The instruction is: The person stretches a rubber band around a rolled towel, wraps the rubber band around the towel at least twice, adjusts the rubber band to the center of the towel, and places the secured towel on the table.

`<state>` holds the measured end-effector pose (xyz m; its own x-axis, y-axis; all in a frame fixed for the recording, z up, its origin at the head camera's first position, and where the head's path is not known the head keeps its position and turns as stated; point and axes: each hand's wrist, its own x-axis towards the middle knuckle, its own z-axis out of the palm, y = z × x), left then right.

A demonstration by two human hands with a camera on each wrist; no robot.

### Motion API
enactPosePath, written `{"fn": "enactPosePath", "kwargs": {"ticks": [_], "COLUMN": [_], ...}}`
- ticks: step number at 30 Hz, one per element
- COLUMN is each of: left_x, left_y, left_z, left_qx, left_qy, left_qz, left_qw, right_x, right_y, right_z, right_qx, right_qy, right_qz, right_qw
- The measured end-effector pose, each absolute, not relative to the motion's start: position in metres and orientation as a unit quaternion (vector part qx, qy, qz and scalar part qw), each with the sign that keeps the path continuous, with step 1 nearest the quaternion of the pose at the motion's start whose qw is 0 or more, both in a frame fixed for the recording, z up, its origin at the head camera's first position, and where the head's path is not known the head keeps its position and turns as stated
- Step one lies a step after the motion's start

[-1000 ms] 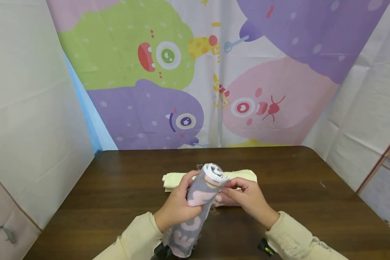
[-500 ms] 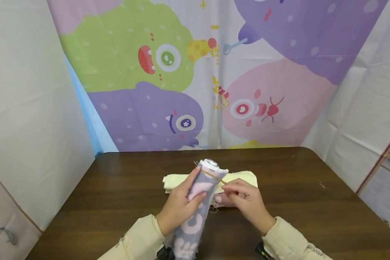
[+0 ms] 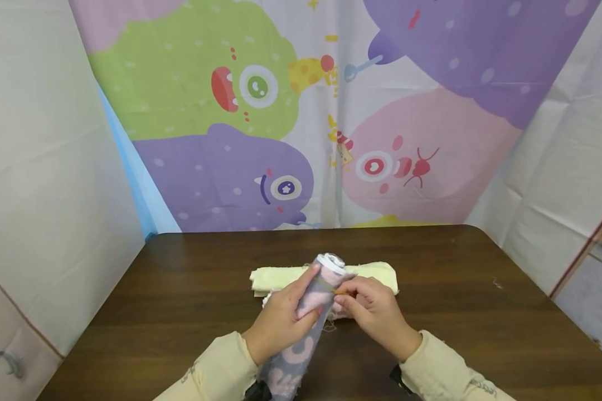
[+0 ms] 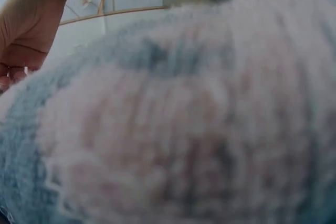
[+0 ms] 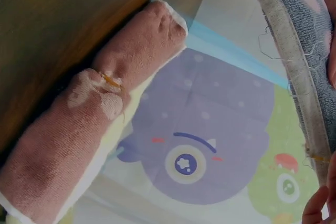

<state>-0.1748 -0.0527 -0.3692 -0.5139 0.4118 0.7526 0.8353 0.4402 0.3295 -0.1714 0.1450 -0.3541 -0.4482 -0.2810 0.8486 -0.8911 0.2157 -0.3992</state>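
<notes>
In the head view, my left hand point(image 3: 279, 324) grips a rolled grey towel point(image 3: 297, 352) with pink patterning, held slanted above the table. Its white spiral end points up and away. A thin yellow-brown rubber band point(image 3: 326, 286) crosses the roll just below that end. The thumb and fingers of my right hand point(image 3: 376, 313) pinch the band at the roll's right side. Patterned terry cloth fills most of the left wrist view, blurred up close. The right wrist view shows the grey towel's pale frayed hem point(image 5: 286, 38) at the right edge.
Behind the held roll, a pale yellow rolled towel point(image 3: 381, 273) lies on the dark wooden table point(image 3: 190, 289). In front of it lies a dusty-pink rolled towel point(image 5: 58, 145), cinched at its middle by a rubber band point(image 5: 111, 81). A cartoon-print curtain point(image 3: 261, 184) hangs beyond.
The right hand drew the band out rightward half a second ago; now it is closer to the roll, with the band slightly farther below the white end. The left hand keeps its grip.
</notes>
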Motion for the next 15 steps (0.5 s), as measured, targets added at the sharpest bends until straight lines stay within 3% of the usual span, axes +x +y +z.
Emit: {"fn": "enactPosePath", "kwargs": {"ticks": [5,11,15], "left_x": [-0.173,-0.178,-0.180], "left_y": [-0.053,-0.054,-0.055], "left_z": [-0.369,-0.371,-0.371], "left_qx": [-0.373,-0.379,-0.385], "left_qy": [-0.798,-0.778,-0.761], "left_qz": [-0.368,-0.349,-0.347], "left_qw": [0.297,0.360,0.390], "right_x": [-0.178,-0.187,-0.186], "right_y": [0.149,0.156,0.157], "right_z": [-0.355,-0.357,-0.358], "right_qx": [0.425,0.421,0.397], "right_qy": [-0.699,-0.678,-0.711], "right_qz": [0.430,0.363,0.286], "right_qw": [0.382,0.481,0.505]}}
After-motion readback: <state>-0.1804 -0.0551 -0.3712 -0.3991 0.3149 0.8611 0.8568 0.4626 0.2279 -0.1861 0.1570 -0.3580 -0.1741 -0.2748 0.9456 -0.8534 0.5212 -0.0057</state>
